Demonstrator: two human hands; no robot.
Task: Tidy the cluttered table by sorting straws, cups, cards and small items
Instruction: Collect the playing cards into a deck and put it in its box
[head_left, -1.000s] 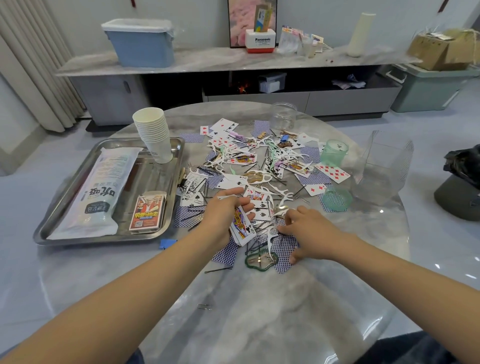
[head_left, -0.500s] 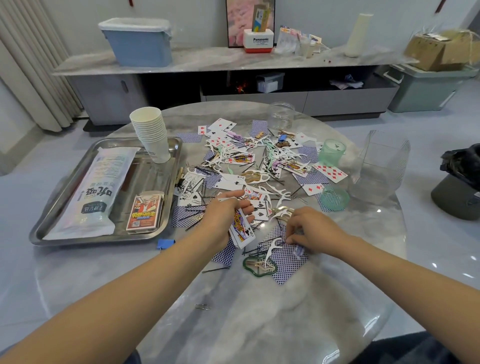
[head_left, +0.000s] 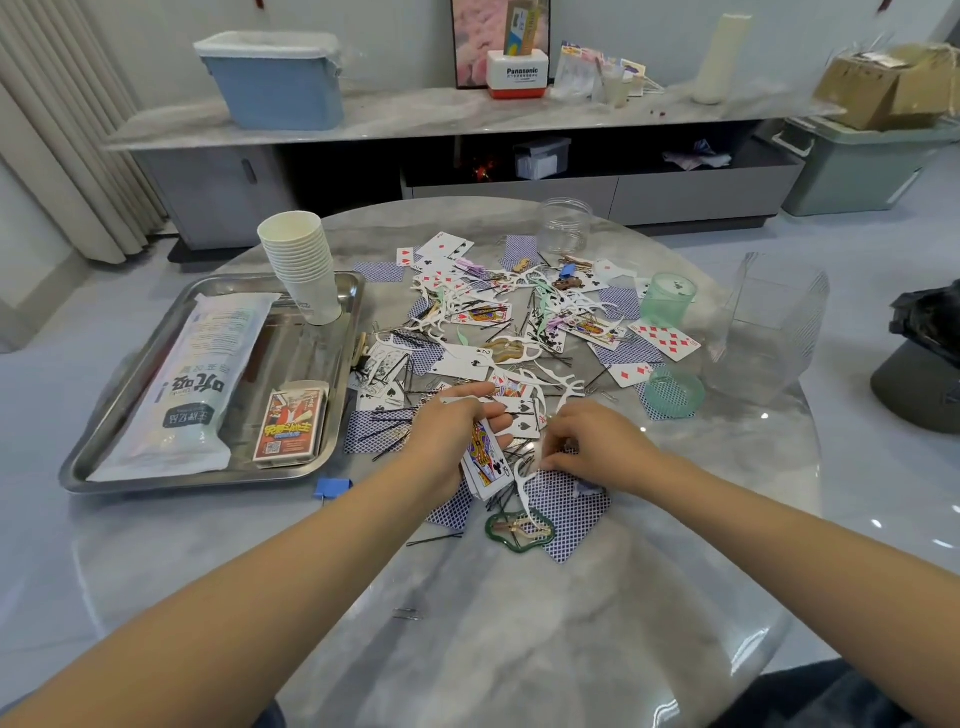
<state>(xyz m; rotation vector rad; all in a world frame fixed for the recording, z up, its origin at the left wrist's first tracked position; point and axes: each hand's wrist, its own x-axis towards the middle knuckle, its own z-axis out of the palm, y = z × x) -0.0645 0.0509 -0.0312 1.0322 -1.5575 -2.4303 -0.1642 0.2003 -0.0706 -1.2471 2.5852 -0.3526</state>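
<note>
1. The left hand (head_left: 454, 431) grips a small stack of playing cards (head_left: 485, 460), thumb stretched over the top and fingers curled beneath; a face card with a club shows on the stack.
2. The right hand (head_left: 597, 447) has its fingers bent down onto a blue-backed card (head_left: 566, 506) lying on the table, fingertips pinched at its near-left edge beside a white floss pick (head_left: 522, 486); whether the card is lifted, I cannot tell.
3. Just below both hands lies a green wavy-edged clip (head_left: 519, 530), touching the blue-backed card.
4. Beyond the hands, loose cards, floss picks and black hairpins are heaped over the middle of the round marble table (head_left: 519, 649).
5. To the left, a steel tray (head_left: 208, 480) carries a packet of straws (head_left: 192, 379), a boxed card deck (head_left: 291, 426) and a stack of paper cups (head_left: 304, 267).
6. To the right stand a green cup (head_left: 667, 299), its green lid (head_left: 675, 397) and a clear plastic box (head_left: 769, 327).
</note>
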